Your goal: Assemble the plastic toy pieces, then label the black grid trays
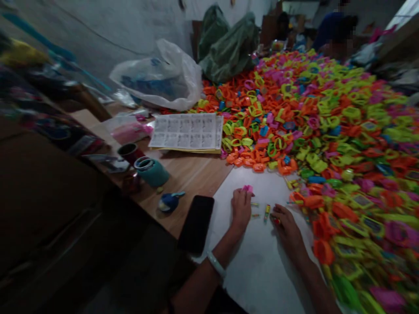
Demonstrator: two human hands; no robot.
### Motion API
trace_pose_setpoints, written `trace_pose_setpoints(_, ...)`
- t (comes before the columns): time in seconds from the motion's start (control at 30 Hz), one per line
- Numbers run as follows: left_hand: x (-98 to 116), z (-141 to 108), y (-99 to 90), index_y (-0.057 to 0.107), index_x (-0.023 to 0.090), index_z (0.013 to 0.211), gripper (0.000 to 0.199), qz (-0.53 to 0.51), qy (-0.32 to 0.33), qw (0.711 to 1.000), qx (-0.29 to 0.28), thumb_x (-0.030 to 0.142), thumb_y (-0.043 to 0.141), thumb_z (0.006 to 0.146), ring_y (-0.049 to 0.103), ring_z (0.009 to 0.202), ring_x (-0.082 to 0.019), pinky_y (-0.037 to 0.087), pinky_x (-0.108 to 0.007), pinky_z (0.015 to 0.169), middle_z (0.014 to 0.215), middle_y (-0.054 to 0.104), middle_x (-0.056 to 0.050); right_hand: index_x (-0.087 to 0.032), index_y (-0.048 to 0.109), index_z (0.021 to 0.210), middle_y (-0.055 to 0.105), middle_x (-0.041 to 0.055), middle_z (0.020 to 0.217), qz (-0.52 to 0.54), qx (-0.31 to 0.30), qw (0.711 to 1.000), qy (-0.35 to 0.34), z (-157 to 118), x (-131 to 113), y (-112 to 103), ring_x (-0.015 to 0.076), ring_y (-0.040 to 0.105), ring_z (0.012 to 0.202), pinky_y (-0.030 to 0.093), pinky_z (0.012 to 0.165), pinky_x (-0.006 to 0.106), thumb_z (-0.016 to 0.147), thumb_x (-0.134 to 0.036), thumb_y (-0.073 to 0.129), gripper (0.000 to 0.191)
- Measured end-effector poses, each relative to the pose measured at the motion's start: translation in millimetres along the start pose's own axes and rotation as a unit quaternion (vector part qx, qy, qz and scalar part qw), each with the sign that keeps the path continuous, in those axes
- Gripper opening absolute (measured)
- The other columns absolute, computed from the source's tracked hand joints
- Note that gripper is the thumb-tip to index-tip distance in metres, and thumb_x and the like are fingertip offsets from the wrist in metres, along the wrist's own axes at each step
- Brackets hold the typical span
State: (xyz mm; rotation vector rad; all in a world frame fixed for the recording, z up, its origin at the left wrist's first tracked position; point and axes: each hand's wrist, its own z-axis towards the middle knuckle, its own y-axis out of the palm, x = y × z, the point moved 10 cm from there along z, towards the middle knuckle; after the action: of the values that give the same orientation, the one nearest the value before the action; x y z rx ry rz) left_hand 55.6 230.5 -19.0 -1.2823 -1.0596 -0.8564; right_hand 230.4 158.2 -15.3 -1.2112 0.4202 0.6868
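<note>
My left hand (241, 209) is closed on a small pink plastic piece (248, 189) above a white sheet (248, 266). A pale bangle (216, 264) circles that wrist. My right hand (286, 226) rests low over the sheet with its fingers drawn together. Something small and reddish shows at those fingertips, too blurred to name. Between the hands lies a small yellow-green tube-like piece (267, 213), close to the right fingertips. Two thinner pieces of similar colour lie beside my left hand.
A large heap of bright plastic toy watches (314, 126) covers the right and back. On the left are a black phone (196, 223), a teal jar (152, 172), a blue squeeze bulb (168, 203) and printed sheets (186, 131). Farther back are a plastic bag (163, 83) and a person (330, 32).
</note>
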Motion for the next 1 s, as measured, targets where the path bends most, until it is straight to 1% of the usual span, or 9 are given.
trace_pose_setpoints(0.07,0,4,-0.4,0.062,0.02,0.09,0.031,-0.018,0.004,1.0,-0.003,0.034,0.035,0.091,0.052,0.098,-0.018,0.042,-0.035,0.092,0.101,0.05,-0.006,-0.02,0.056,0.091,0.058,0.0101,0.108,-0.02,0.01,0.999,0.042,4,3,-8,0.0193,0.056,0.102,0.048,0.089,0.039,0.089,-0.024,0.035,0.022)
trace_pose_setpoints(0.13,1,5,-2.6,0.063,0.019,0.087,0.031,-0.03,0.008,1.0,-0.005,0.034,0.036,0.091,0.052,0.098,-0.018,0.043,-0.034,0.091,0.099,0.051,-0.006,-0.019,0.054,0.092,0.059,0.0094,0.096,-0.049,0.027,0.995,0.078,7,4,-14,0.0194,0.057,0.093,0.048,0.083,0.037,0.09,-0.027,0.035,0.021)
trace_pose_setpoints(0.23,4,3,-5.6,0.063,0.018,0.083,0.031,-0.039,0.017,0.999,-0.006,0.033,0.038,0.09,0.053,0.095,-0.017,0.044,-0.032,0.089,0.096,0.053,-0.006,-0.018,0.051,0.097,0.057,0.0088,0.092,-0.115,0.027,0.985,0.125,11,4,-12,0.0207,0.055,0.086,0.047,0.075,0.034,0.09,-0.035,0.039,0.022)
trace_pose_setpoints(0.33,5,1,-9.0,0.064,0.017,0.082,0.031,-0.044,0.018,0.999,-0.004,0.034,0.038,0.09,0.054,0.089,-0.016,0.046,-0.03,0.083,0.094,0.054,-0.006,-0.017,0.05,0.093,0.055,0.0085,0.088,-0.182,-0.007,0.974,0.134,20,0,-5,0.022,0.053,0.083,0.043,0.071,0.033,0.089,-0.032,0.041,0.018)
trace_pose_setpoints(0.47,-1,-2,-19.7,0.062,0.017,0.087,0.034,-0.053,0.0,0.999,0.014,0.04,0.036,0.09,0.055,0.083,-0.015,0.047,-0.026,0.07,0.092,0.056,-0.006,-0.016,0.051,0.091,0.055,0.0087,0.088,-0.184,-0.05,0.979,0.077,40,-18,5,0.0215,0.05,0.085,0.041,0.075,0.031,0.088,-0.02,0.042,0.01)
trace_pose_setpoints(0.63,-6,-3,-29.6,0.061,0.018,0.085,0.034,-0.063,-0.01,0.998,0.025,0.041,0.038,0.089,0.055,0.086,-0.015,0.046,-0.027,0.075,0.092,0.058,-0.005,-0.019,0.056,0.09,0.057,0.0056,0.09,-0.169,-0.12,0.978,-0.032,64,-57,38,0.0197,0.047,0.089,0.037,0.08,0.029,0.087,-0.016,0.047,0.011)
trace_pose_setpoints(0.73,-6,-3,-32.8,0.06,0.017,0.085,0.034,-0.069,-0.01,0.997,0.023,0.041,0.037,0.089,0.056,0.083,-0.015,0.046,-0.026,0.075,0.09,0.058,-0.005,-0.018,0.057,0.086,0.057,0.006,0.09,-0.164,-0.139,0.975,-0.054,71,-65,51,0.0194,0.047,0.089,0.037,0.079,0.029,0.087,-0.014,0.046,0.012)
trace_pose_setpoints(0.87,-5,-5,-33.4,0.06,0.016,0.083,0.035,-0.075,-0.003,0.997,0.012,0.042,0.037,0.09,0.055,0.079,-0.014,0.047,-0.024,0.068,0.089,0.057,-0.005,-0.015,0.054,0.092,0.058,0.0052,0.086,-0.152,-0.153,0.975,-0.045,62,-56,45,0.0165,0.05,0.081,0.04,0.071,0.026,0.087,-0.01,0.043,0.014)
trace_pose_setpoints(1.0,0,-5,-27.9,0.059,0.017,0.077,0.034,-0.066,0.01,0.998,0.01,0.04,0.038,0.089,0.054,0.081,-0.014,0.047,-0.024,0.07,0.088,0.056,-0.005,-0.019,0.055,0.098,0.058,0.0048,0.091,-0.142,-0.192,0.965,-0.104,35,-69,46,0.0175,0.051,0.086,0.041,0.074,0.027,0.084,-0.016,0.054,0.014)
